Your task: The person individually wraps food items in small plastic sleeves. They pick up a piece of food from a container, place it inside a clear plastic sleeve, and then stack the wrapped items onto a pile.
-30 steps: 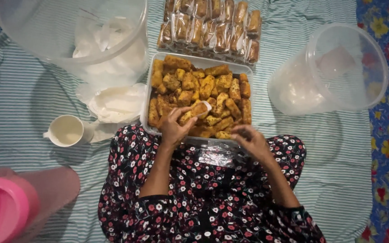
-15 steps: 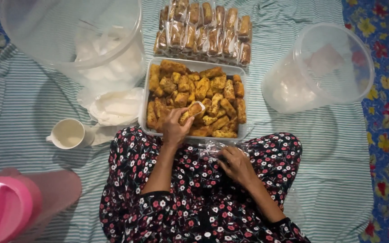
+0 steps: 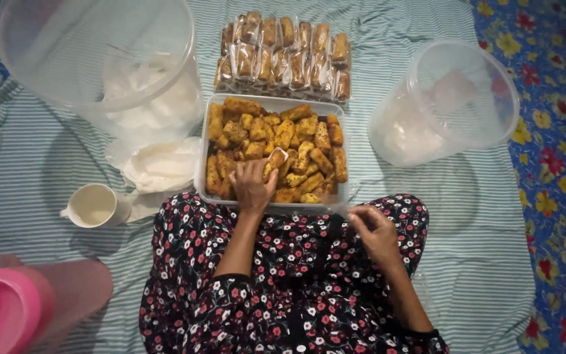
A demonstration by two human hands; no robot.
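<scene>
A green-and-white striped cloth (image 3: 47, 164) covered the floor, laid over a blue flowered mat (image 3: 558, 170). On it sat a clear tray (image 3: 199, 172) of golden fried snacks just before the person's knees. The left hand (image 3: 251, 186) reached into the tray, fingers closed on one snack (image 3: 276, 158). The right hand (image 3: 376, 231) rested over the lap, fingertips pinched together on something too small to make out. Wrapped snacks (image 3: 283, 56) lay beyond the tray, between two clear tubs (image 3: 99, 59) (image 3: 447, 98).

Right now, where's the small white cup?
In the head view, the small white cup stands on the striped cloth at the left, beside the crumpled white plastic bags and left of the tray of fried snacks.
</scene>
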